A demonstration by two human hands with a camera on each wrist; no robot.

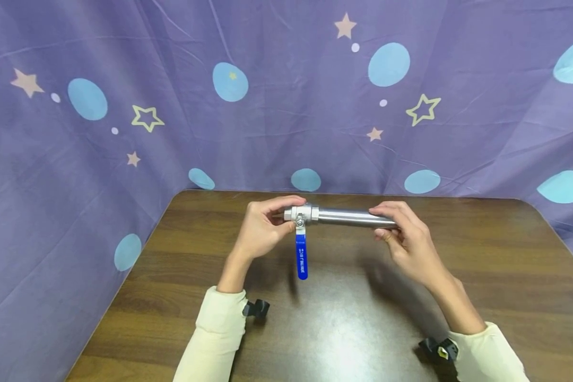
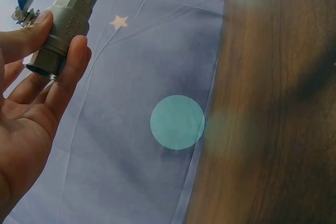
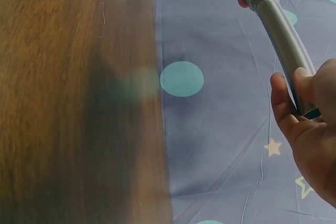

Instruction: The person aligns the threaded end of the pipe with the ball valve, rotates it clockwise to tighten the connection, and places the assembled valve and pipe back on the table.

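A metal ball valve (image 1: pixel 307 213) with a blue lever handle (image 1: pixel 302 257) is joined to a shiny metal pipe (image 1: pixel 346 217), both held up above the table. My left hand (image 1: pixel 263 228) grips the valve body, thumb on the near side and fingers behind. In the left wrist view the valve's open hexagonal end (image 2: pixel 46 64) shows between thumb and fingers. At the pipe's other end, my right hand (image 1: pixel 410 244) pinches it between thumb and fingers. The blue handle hangs toward me, square to the pipe.
The brown wooden table (image 1: pixel 172 297) lies below, with a bright glare patch near its front. Behind and to the left hangs a purple curtain (image 1: pixel 286 132) with stars and blue dots. Black straps (image 1: pixel 257 309) sit at both wrists, over pale sleeves.
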